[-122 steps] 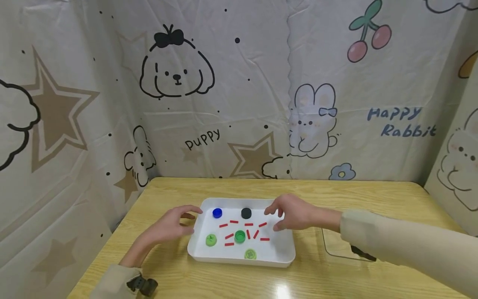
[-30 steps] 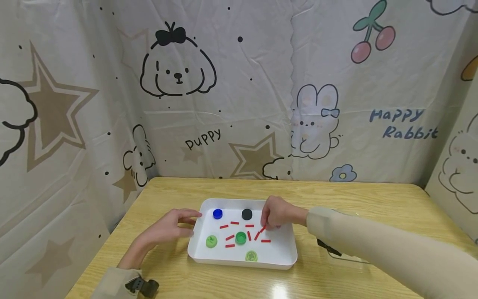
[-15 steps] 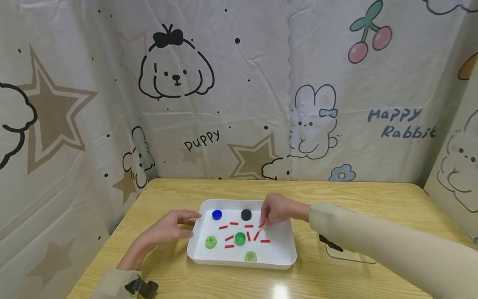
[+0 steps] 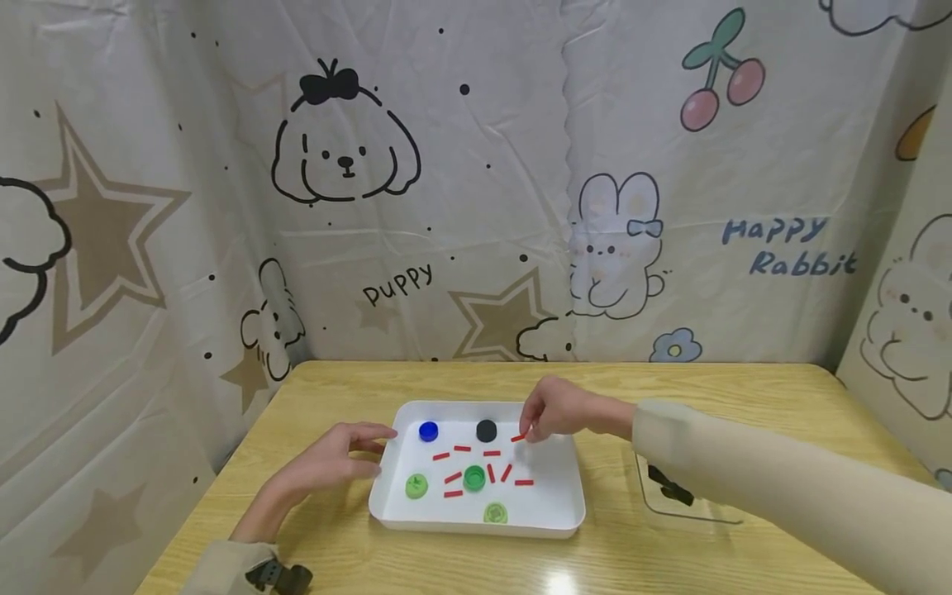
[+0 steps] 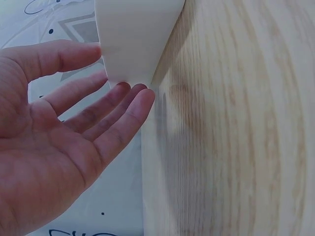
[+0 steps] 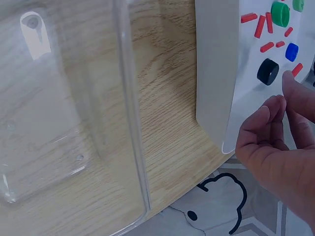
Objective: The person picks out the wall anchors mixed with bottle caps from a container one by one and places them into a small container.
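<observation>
A white rectangular tray [image 4: 550,500] holds several short red sticks [image 4: 524,483] and several round bottle caps. Among these are a blue cap [image 4: 428,430], a black cap [image 4: 487,430], a dark green cap [image 4: 473,478] and two light green caps [image 4: 416,486]. Over the tray's right part, my right hand [image 4: 554,406] pinches one red stick [image 6: 297,69] between thumb and fingers, raised above the tray floor. My left hand [image 5: 74,118] rests its extended fingers and thumb against the tray's left end in the left wrist view.
A clear plastic box [image 6: 130,98] stands on the wooden table [image 4: 595,570] to the right of the tray, partly behind my right forearm in the head view. A printed fabric curtain [image 4: 491,165] encloses the table's back and sides.
My right hand has come down into the tray, taken hold of a red stick, and lifted it toward the back, near the black cap. My left hand stays at the tray's left end.
</observation>
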Demonstrator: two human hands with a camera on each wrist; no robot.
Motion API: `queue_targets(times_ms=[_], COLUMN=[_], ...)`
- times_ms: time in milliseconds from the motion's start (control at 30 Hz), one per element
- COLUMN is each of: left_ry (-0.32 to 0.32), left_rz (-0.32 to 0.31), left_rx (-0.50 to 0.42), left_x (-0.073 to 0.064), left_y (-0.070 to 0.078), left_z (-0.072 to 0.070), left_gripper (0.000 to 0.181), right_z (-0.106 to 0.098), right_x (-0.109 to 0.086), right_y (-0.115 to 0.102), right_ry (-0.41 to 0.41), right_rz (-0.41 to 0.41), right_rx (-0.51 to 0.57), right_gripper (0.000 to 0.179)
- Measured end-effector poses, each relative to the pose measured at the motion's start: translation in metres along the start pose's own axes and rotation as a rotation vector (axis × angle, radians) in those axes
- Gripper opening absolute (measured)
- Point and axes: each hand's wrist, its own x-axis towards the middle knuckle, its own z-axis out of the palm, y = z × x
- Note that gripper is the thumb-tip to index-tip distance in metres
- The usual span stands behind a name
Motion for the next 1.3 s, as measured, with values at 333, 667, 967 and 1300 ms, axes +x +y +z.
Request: queue_targets(times_ms=[333, 667, 967, 1300], left_ry=[-0.009, -0.002, 0.009, -0.016], left_rz=[0.005, -0.021, -0.042, -0.028], left_rx=[-0.030, -0.075, -0.136, -0.184], left_x=[0.001, 0.002, 0.002, 0.002], left_y=[-0.005, -0.009, -0.012, -0.013], left_z=[-0.001, 0.000, 0.003, 0.003], left_gripper=[0.057, 0.059, 0.064, 0.071], right_z=[-0.013, -0.029, -0.041, -0.052], right_x=[-0.017, -0.036, -0.054, -0.075], right_y=[0.007, 0.016, 0.023, 0.034], right_ry=[-0.002, 0.034, 0.042, 0.072], right_rz=[0.004, -0.016, -0.062, -0.018], right_rx=[0.105, 0.112, 0.139, 0.154], right_gripper=[0.005, 0.007, 0.010, 0.003])
